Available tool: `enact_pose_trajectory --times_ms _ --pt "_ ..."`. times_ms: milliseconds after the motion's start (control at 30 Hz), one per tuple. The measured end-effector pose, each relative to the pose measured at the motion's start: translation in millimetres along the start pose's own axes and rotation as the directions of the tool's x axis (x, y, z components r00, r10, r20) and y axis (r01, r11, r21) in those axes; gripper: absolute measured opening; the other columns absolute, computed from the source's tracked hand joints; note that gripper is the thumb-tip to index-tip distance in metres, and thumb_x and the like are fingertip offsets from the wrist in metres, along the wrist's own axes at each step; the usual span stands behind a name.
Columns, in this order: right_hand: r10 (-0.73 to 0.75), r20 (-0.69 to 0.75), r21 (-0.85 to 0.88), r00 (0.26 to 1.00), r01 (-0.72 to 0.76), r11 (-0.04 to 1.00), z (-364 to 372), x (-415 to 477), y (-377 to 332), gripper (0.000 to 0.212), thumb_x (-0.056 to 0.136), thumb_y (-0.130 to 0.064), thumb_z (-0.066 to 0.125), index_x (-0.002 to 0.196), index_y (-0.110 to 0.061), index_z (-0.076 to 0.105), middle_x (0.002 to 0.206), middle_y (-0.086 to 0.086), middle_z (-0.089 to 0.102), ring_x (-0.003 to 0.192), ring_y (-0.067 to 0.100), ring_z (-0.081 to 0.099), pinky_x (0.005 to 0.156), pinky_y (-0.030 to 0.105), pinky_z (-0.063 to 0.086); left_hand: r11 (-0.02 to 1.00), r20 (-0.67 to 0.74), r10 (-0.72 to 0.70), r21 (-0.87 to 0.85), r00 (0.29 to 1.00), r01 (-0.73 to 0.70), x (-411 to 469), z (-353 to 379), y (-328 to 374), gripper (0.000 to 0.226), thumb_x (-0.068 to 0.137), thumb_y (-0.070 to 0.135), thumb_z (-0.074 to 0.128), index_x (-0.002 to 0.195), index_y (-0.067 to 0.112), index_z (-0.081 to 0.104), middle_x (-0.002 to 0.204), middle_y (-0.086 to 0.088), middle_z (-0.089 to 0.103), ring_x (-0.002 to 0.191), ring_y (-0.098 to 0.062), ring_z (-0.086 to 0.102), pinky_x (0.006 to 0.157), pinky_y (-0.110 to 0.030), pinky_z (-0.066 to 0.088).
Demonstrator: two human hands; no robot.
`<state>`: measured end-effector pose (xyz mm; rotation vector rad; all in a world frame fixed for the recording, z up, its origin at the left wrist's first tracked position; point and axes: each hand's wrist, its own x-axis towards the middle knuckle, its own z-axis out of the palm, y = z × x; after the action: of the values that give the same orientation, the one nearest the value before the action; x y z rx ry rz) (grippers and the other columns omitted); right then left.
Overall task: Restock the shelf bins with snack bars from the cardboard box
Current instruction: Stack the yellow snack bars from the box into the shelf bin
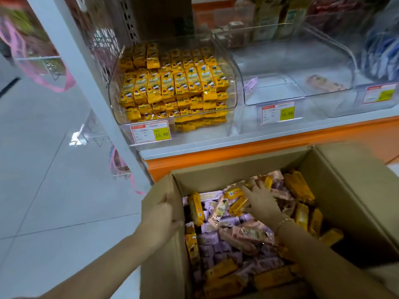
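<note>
A: Where's the cardboard box (233, 169)?
B: At six o'clock, top open. Roomy clear bin (287, 61) at one o'clock.
A: Hands?
B: The left hand (160, 219) grips the box's left wall; right hand (263, 202) spread flat on snack bars (237, 205).

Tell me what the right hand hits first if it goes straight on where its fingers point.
The right hand likely meets the yellow-wrapped bars just at its fingertips; beyond them, the far wall of the cardboard box. Depth is unclear.
</note>
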<state>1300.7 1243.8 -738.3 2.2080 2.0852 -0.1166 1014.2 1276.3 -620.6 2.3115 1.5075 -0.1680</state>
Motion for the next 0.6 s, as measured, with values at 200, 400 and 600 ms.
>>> enact_pose_trajectory --times_ms 200,400,600 --pt "-0.048 0.009 -0.002 0.999 0.048 0.999 11.0 7.8 9.4 0.079 0.076 -0.004 0.071 0.143 -0.02 0.032 0.15 0.016 0.025 0.128 0.037 0.031 0.093 0.042 0.047 0.985 0.007 -0.012 -0.173 1.0 0.013 5.6 -1.0 -8.1 0.05 0.082 0.031 0.07 0.122 0.009 0.048 0.071 0.005 0.053 0.08 -0.018 0.06 0.055 -0.018 0.037" --pt "-0.172 0.013 0.03 0.985 0.171 0.985 4.3 12.6 16.9 0.067 0.077 -0.021 0.072 0.137 -0.017 0.041 0.14 0.01 0.037 0.128 0.03 0.033 0.099 0.039 0.042 0.985 0.019 -0.016 -0.173 1.0 0.019 8.6 1.9 -11.6 0.059 0.082 0.034 0.071 0.127 0.015 0.037 0.097 -0.007 0.067 0.092 -0.021 0.064 0.074 -0.031 0.051" --pt "-0.141 0.144 0.165 0.98 0.117 0.979 -7.6 8.5 15.6 0.071 0.079 -0.033 0.07 0.142 -0.023 0.037 0.14 0.006 0.037 0.127 0.026 0.035 0.096 0.035 0.044 0.994 0.061 -0.026 -0.109 0.998 0.032 10.3 -0.2 -7.6 0.052 0.083 0.034 0.069 0.117 0.011 0.038 0.07 0.004 0.048 0.07 -0.015 0.053 0.049 -0.019 0.036"
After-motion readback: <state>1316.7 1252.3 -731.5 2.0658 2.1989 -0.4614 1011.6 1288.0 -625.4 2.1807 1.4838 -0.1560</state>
